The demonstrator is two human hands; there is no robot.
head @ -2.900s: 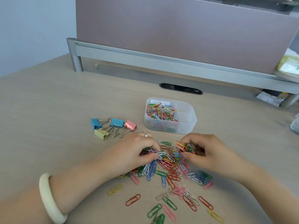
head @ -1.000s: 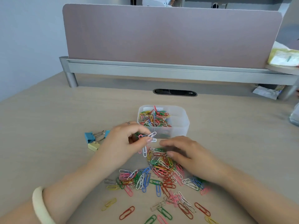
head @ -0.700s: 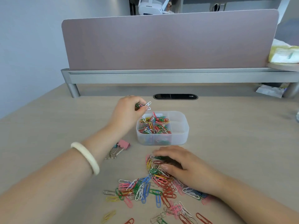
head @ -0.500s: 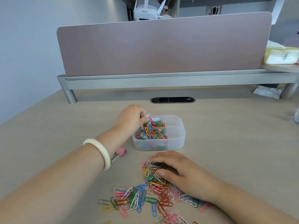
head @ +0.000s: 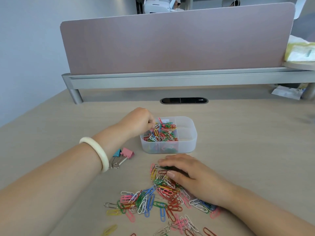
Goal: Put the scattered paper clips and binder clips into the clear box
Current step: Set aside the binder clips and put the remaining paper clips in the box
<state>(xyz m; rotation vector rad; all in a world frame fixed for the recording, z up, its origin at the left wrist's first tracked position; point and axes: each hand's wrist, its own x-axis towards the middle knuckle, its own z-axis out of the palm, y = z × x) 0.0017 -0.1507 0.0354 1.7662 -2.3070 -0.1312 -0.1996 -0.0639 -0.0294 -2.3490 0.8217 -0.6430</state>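
The clear box (head: pixel 187 147) stands mid-desk; its two left compartments hold coloured paper clips (head: pixel 163 132), and its right ones look bare. My left hand (head: pixel 138 121) reaches over the box's left rim, fingertips pinched together on a few paper clips just above the back-left compartment. My right hand (head: pixel 192 178) lies cupped on the near pile of scattered paper clips (head: pixel 150 200), gripping nothing that I can see. A pink binder clip (head: pixel 127 153) and a blue binder clip (head: pixel 117 152) lie left of the box, partly hidden by my left forearm.
A grey rail (head: pixel 170 80) with a mauve partition (head: pixel 170 40) runs across the back of the desk. A black cable slot (head: pixel 184 100) sits behind the box. Packets (head: pixel 286 92) lie at the far right under a shelf. A white bracelet (head: pixel 98 152) circles my left wrist.
My left hand lifted a bunch of clips from the pile, carried them over the box and has lowered to its left compartments. My right hand stayed on the pile. The camera tilted up.
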